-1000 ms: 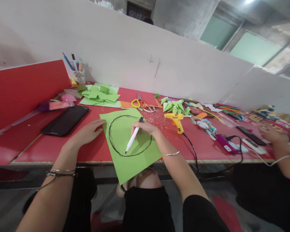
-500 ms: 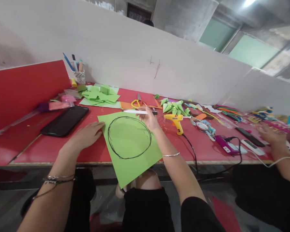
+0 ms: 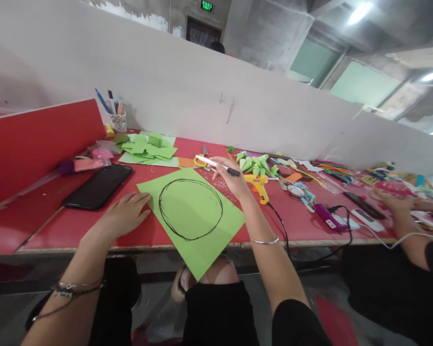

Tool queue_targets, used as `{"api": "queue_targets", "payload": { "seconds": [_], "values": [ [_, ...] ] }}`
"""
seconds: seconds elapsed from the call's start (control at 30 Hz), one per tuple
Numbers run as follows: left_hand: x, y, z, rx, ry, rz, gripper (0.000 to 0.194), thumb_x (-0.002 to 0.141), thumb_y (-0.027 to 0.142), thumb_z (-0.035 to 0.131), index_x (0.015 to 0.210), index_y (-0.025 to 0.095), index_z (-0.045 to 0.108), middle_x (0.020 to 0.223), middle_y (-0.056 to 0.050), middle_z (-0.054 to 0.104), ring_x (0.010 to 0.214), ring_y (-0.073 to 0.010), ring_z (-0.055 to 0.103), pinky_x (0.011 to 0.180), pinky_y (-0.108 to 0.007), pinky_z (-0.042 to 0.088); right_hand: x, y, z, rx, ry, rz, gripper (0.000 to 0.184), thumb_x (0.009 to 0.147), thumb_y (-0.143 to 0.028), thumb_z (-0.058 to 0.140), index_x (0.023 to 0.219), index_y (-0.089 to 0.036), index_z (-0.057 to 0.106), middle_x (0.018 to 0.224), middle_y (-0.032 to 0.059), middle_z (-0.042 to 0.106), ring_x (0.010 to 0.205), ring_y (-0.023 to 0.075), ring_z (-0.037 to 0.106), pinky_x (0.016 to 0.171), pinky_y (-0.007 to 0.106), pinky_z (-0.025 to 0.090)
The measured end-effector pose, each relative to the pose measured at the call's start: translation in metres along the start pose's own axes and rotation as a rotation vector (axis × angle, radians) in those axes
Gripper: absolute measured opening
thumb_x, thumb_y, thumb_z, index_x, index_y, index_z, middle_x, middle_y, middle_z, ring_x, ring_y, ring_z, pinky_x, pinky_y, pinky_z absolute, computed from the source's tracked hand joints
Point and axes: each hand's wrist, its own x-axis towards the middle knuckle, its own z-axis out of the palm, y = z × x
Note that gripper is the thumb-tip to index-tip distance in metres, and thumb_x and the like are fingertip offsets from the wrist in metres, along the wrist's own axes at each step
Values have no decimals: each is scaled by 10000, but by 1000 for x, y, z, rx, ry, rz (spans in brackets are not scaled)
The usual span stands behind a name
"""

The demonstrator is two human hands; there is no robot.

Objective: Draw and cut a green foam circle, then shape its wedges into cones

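Note:
A green sheet of paper [image 3: 198, 254] lies turned cornerwise on the red table, with one corner hanging over the front edge. A rough black circle in several strokes is drawn on it. My left hand [image 3: 127, 215] rests flat, fingers stretched, its fingertips at the sheet's left corner. Above the sheet's upper right side, my right hand [image 3: 234, 177] grips a white marker pen [image 3: 209, 162], its black end toward the palm. The pen points up and left, clear of the paper. Behind it lie yellow-handled scissors [image 3: 199, 161].
Left are a black phone [image 3: 97, 188], cut green paper pieces [image 3: 147, 147] and a pen cup [image 3: 118, 122]. A yellow glue gun [image 3: 259, 186], green paper cones [image 3: 258, 164] and a purple power adapter [image 3: 330, 217] lie right. Another person's hand [image 3: 393, 199] works at far right.
The green sheet has turned counterclockwise, its lower corner swinging right. My right hand has shifted right, and the pen has gone from level to slanted. My left hand stays by the left corner.

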Motion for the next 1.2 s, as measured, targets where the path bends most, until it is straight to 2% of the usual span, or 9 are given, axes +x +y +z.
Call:
{"api": "queue_targets", "payload": {
  "seconds": [0.1,0.2,0.33,0.4,0.5,0.63,0.77,1.0,1.2],
  "values": [
    [-6,4,2,-1,28,-22,543,811,375,275,1282,136,401,1321,-98,427,1214,-278,352,975,-431,289,-20,-24,-5,-99,-71,9,268,866,-366,387,1056,-239,527,1003,53,587,632,96,564,712,285,459],
    [-15,12,3,15,92,-40,489,809,352,309,1242,173,448,1285,-93,469,1213,-278,359,988,-476,248,-54,-39,-7,-190,-84,52,254,876,-349,369,1026,-219,528,960,51,603,646,111,580,698,284,451],
    [-34,29,2,115,217,-34,441,829,329,302,1205,184,480,1237,-108,510,1187,-279,394,1012,-500,174,-108,-43,1,-426,-97,142,218,865,-348,390,948,-220,545,844,41,613,727,160,582,671,280,435],
    [-46,37,-1,167,254,-8,450,849,349,266,1196,170,490,1219,-125,523,1175,-282,410,1016,-490,172,-131,-41,9,-510,-110,137,221,848,-337,424,1017,-225,513,933,57,603,857,191,568,746,302,429],
    [-62,49,-5,201,271,17,461,851,363,267,1177,147,511,1200,-148,535,1141,-298,445,1014,-496,178,-154,-37,23,-620,-149,103,327,801,-348,502,1103,-230,456,1036,84,571,959,226,527,789,331,424],
    [-74,62,-6,202,337,6,438,837,375,318,1154,159,529,1158,-160,560,1152,-320,436,1018,-538,131,-162,-30,35,-784,-159,91,351,727,-301,600,1048,-222,483,1006,92,572,959,256,510,790,375,416],
    [-79,71,-6,184,370,-23,434,838,386,333,1149,157,530,1143,-173,564,1163,-318,428,1022,-541,110,-160,-26,35,-868,-141,79,341,708,-195,607,1031,-218,500,986,83,575,957,253,508,798,386,405],
    [-83,87,-6,170,355,-26,477,841,414,320,1127,106,547,1117,-199,562,1143,-327,443,1023,-531,128,-163,-32,34,-831,-77,69,304,779,-204,519,1081,-216,489,1027,89,577,971,250,512,812,391,416],
    [-88,104,-6,241,294,6,474,818,411,365,1135,113,553,1083,-182,556,1045,-330,491,1005,-500,215,-162,-27,42,-748,60,111,324,806,-225,467,1130,-213,460,1089,95,565,1018,239,512,828,390,438]
  ]
}}
